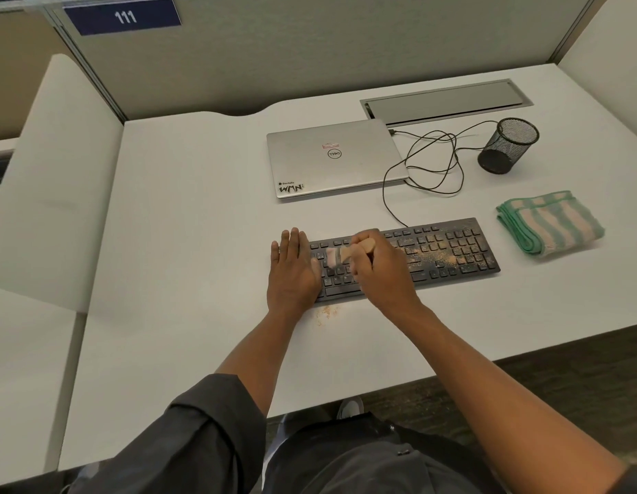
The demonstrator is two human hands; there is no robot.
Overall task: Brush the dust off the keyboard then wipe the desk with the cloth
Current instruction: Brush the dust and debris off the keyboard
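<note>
Black keyboard (434, 251) lies near the desk's (188, 215) front edge, tan dust (431, 256) thick on its right half. Left hand (292, 269) presses flat, fingers straight, on the keyboard's left end, likely to steady it. Right hand (377, 269) clenches the wooden brush (345, 253), bristles on the left keys. Green striped cloth (550, 222) waits folded toward the right edge, untouched.
</note>
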